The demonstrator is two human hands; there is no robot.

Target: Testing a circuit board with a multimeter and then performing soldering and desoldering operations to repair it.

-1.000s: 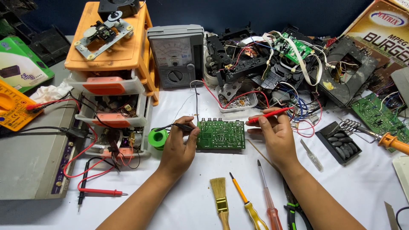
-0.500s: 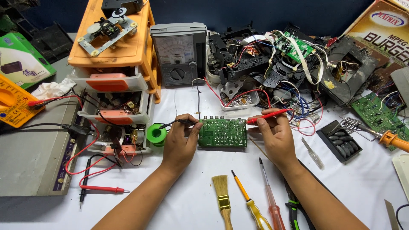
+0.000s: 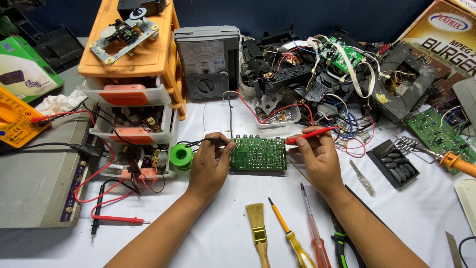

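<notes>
The green circuit board [image 3: 258,154] lies flat near the middle of the white surface [image 3: 213,233], right between my 2 hands. My left hand [image 3: 208,166] pinches the black probe [image 3: 210,141] at the board's left edge. My right hand [image 3: 320,159] pinches the red probe [image 3: 311,134], its tip at the board's top right corner. A green solder roll [image 3: 181,156] sits just left.

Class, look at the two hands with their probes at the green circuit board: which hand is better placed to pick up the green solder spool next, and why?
Probably the left hand. The green solder spool lies just to its left, beside the drawer unit. The right hand, holding the red probe, sits on the far side of the green circuit board and would have to cross it.
</notes>
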